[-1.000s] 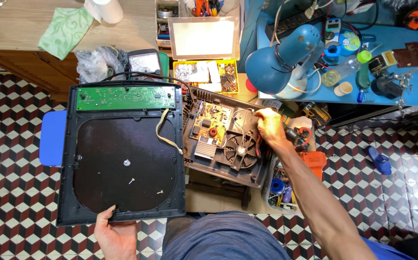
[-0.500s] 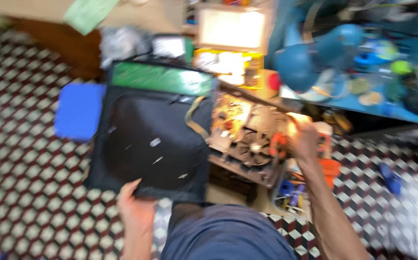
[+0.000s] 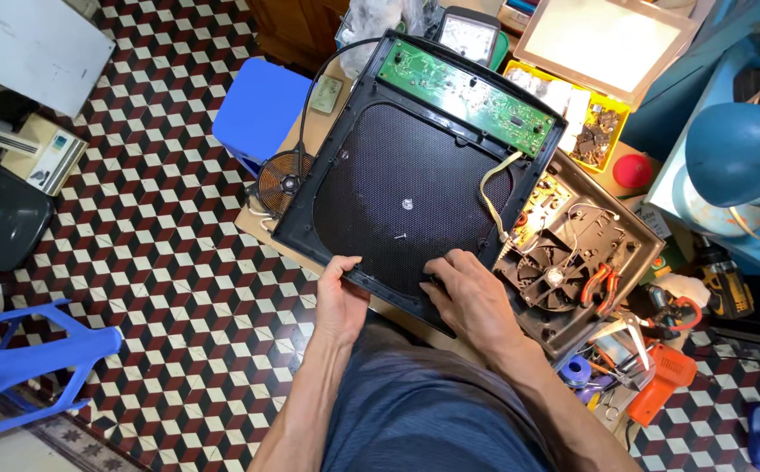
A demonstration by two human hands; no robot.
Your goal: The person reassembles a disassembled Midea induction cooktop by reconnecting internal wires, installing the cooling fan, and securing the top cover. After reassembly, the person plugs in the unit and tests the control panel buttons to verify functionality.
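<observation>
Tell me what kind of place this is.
Likely a small electronics repair shop: both hands grip an opened cooktop panel, its fan base lies exposed, and pliers and a drill sit nearby.

Free room: tiled floor [image 3: 179, 262] at 9 o'clock of black panel [image 3: 406, 192], open w/ nothing in the way. At 3 o'clock, blocked: open base w/ fan [image 3: 564, 262], red pliers [image 3: 603, 284], orange tool [image 3: 664, 380]. At 12, yellow parts tray [image 3: 603, 131] crowds bench edge. Copper coil [image 3: 284, 179] just beside panel at 9.
</observation>
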